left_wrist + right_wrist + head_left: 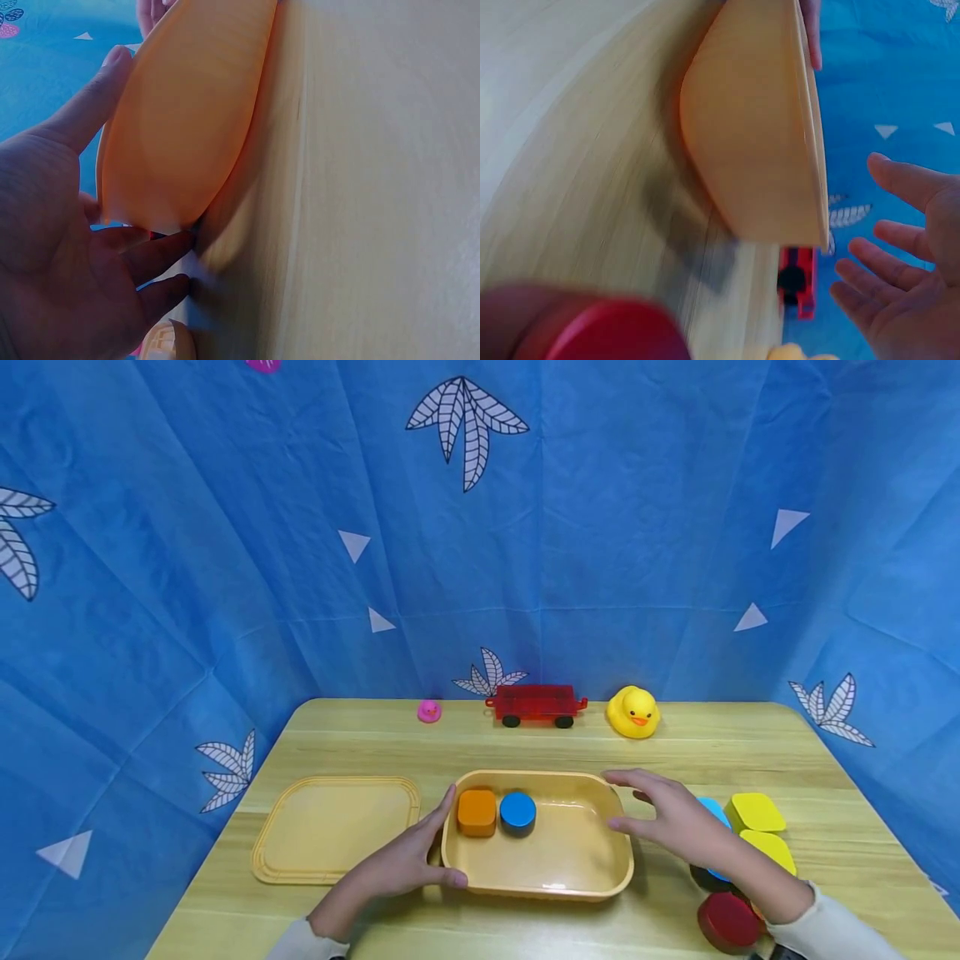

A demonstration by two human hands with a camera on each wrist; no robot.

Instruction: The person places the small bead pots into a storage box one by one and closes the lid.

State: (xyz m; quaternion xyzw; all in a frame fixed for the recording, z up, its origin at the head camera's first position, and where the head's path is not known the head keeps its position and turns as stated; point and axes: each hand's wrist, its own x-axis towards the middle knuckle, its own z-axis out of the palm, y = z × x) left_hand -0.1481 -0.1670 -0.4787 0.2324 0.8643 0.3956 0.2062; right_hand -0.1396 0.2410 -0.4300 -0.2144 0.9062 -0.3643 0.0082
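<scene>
Taking the tan box as a dial in the head view, with twelve toward the blue curtain, the left hand is gripping its nine o'clock end, thumb and fingers straddling the corner. The right hand is hovering by the three o'clock end with relaxed, parted fingers; the right wrist view is showing it apart from the wall, holding nothing. The box is resting near the middle of the tabletop; inside, toward ten o'clock, an orange block and a blue round block are sitting just beside each other. A flat lid-like panel is lying at nine. Two yellow blocks and a red block are standing between three and four, partly behind the right forearm. The step in hand seems to be steadying or placing the box; filling it appears only begun. The next move is probably calling for the left hand to keep its hold while the right is reaching toward three o'clock for another block.
</scene>
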